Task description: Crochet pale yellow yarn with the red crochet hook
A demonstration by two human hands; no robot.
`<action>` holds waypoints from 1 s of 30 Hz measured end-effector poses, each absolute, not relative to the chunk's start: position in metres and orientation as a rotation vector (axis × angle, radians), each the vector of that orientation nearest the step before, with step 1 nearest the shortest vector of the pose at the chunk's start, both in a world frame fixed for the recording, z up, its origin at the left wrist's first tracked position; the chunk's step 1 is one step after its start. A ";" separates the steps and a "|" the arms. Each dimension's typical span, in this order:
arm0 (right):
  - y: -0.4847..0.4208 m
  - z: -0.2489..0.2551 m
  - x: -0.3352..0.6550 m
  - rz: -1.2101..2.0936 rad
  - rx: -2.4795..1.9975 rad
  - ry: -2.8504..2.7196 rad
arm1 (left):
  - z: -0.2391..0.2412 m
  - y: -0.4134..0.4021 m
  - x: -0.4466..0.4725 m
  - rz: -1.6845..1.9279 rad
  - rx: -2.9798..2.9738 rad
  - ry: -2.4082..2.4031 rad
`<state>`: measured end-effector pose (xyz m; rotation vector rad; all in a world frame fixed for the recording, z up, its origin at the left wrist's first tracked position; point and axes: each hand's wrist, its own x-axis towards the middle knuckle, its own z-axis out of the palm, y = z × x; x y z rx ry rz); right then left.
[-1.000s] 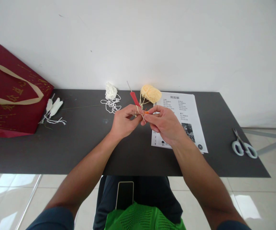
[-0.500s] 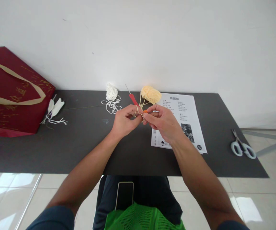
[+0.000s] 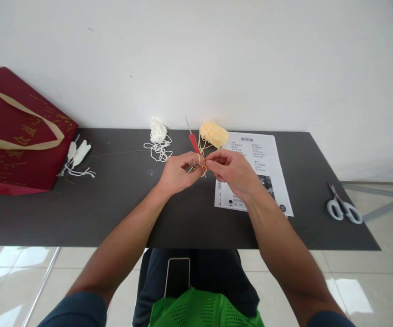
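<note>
Above the dark table, my left hand [image 3: 177, 172] and my right hand [image 3: 232, 169] meet with fingertips close together. Pale yellow yarn [image 3: 201, 160] loops around the fingers of my left hand, which is closed on it. A small orange piece [image 3: 204, 168] shows at the left fingertips. My right hand pinches at the yarn beside them; what lies between its fingertips is mostly hidden. A crochet hook with a red handle [image 3: 194, 142] points up and away; its lower end disappears behind my fingers. Behind it lies the ball of pale yellow yarn [image 3: 214, 134].
A white yarn bundle [image 3: 158, 131] trails loose strands left of the hook. Printed sheets [image 3: 278, 172] lie partly under my right hand. Scissors [image 3: 342, 206] rest near the right edge. At left stand a red bag [image 3: 19, 168] and white crocheted pieces [image 3: 80, 153]. A phone [image 3: 177, 274] is on my lap.
The crochet hook has swung to the right and stands more upright. The orange piece has shifted down slightly. My right fingers have drawn closer together at the yarn.
</note>
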<state>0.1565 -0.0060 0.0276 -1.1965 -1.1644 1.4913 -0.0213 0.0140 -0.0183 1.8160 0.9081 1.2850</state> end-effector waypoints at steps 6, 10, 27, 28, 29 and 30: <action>-0.004 0.023 0.154 1.475 -1.150 -1.092 | -0.022 0.017 -0.020 1.294 1.710 0.906; -0.004 0.024 0.152 1.439 -1.141 -1.072 | -0.020 0.018 -0.020 1.279 1.657 0.914; -0.003 0.019 0.154 1.438 -1.056 -1.098 | -0.010 0.017 -0.014 1.334 1.519 0.919; -0.003 0.019 0.154 1.436 -1.049 -1.089 | -0.010 0.017 -0.014 1.338 1.513 0.916; -0.004 0.019 0.153 1.434 -1.044 -1.080 | -0.010 0.017 -0.014 1.342 1.514 0.921; -0.004 0.019 0.152 1.430 -1.043 -1.074 | -0.011 0.017 -0.015 1.345 1.523 0.931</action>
